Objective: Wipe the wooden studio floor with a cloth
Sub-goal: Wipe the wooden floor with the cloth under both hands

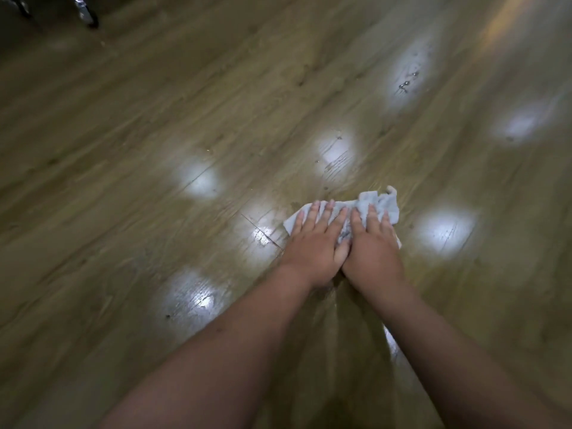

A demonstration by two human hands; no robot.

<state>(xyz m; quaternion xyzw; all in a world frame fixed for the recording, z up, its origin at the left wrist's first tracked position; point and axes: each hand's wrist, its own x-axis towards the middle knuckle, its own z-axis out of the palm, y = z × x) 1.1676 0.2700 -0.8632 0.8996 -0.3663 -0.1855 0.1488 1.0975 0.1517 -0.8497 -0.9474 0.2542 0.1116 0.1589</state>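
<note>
While both arms reach forward from the bottom edge, the scene reads like this:

Cloth [380, 203]: a small, pale blue-grey rag, crumpled and creased, with a loose corner that sticks up at its far right end. It lies on the floor a little right of the middle of the view, mostly covered by the two hands; its left edge shows beyond the left fingertips.

Left hand [315, 239]: palm down on the left part of the cloth. The fingers [313, 212] are straight and slightly spread, and they press flat on the fabric.

Right hand [373, 246]: palm down on the right part of the cloth, just beside the left hand and touching it at the thumb side. Its fingers are straight and close together, flat on the fabric; the thumb is hidden, so I cannot tell how it lies.

Wooden floor [192, 97]: brown-green planks with visible grain, glossy, with several soft white reflections of lamps around the hands. Between the forearms the surface looks wet, perhaps, but the blur makes this uncertain. Some small shiny drops sit in the far right reflection [405, 83].

Metal legs [85, 10]: dark and chrome parts of some furniture in the top left corner, too blurred to name.
</note>
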